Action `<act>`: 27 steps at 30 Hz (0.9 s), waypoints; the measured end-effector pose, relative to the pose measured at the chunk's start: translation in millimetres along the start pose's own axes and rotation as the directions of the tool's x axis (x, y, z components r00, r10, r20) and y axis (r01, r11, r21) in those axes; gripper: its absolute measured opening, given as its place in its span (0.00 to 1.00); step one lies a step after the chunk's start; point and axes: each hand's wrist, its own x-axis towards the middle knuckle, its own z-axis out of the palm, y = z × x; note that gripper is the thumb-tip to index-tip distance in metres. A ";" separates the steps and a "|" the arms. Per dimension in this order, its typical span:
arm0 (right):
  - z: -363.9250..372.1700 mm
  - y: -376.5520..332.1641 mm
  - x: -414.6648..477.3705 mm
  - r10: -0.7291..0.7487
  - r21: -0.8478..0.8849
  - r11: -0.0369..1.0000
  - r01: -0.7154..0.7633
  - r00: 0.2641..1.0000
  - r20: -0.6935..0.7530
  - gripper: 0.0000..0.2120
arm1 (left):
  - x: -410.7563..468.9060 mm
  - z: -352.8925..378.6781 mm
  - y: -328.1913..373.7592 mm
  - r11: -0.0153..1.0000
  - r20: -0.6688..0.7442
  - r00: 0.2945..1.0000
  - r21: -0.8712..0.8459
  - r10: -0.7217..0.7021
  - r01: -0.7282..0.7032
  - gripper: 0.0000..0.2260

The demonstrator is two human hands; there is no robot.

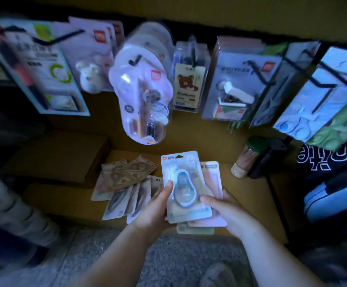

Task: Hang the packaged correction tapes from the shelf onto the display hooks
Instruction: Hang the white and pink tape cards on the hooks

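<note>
Where the view is dimmest, far up and left of the held stack of packaged correction tapes [186,189], a blue-edged card pack [37,67] hangs tilted, and just right of it hangs a pack with a white bear figure [88,74]. Well left of the stack, a closed cardboard box [58,154] lies on the yellow shelf [249,195]. Just left of the stack, loose packs [127,183] lie fanned and overlapping on the shelf. Above the stack and slightly left, a clear blister pack [143,90] hangs from a black display hook [134,59], blurred. The left hand [154,210] grips the stack's left edge, thumb laid on the front of the top pack, fingers hidden beneath. That top pack is a white card with a red logo and an oval tape under clear plastic; a pink pack and a greenish one show behind it. Straight above the stack hangs a bear-printed card pack [187,85]. The right hand [228,214] grips the stack's lower right corner, thumb on top. Up and right of the stack hangs a stapler pack [236,88]. Right of the stack a green-lidded tube [249,158] stands on the shelf. Farthest right of the stack, blue packs [324,96] hang in a row.
</note>
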 end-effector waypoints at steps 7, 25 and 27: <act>41.5 -18.5 -74.5 -0.081 0.059 0.996 0.067 0.962 0.260 0.29 | -97.7 15.1 3.9 0.973 -0.007 0.980 -0.121 0.199 -0.198 0.23; 145.7 -159.5 -185.0 -0.690 -0.171 0.719 0.674 0.722 -0.052 0.17 | -228.6 64.3 135.3 0.775 -0.077 0.774 -0.022 0.629 -0.632 0.09; 150.3 -175.5 -187.7 -0.705 -0.208 0.703 0.680 0.704 -0.083 0.10 | -232.7 67.8 151.1 0.749 -0.070 0.747 0.012 0.661 -0.662 0.13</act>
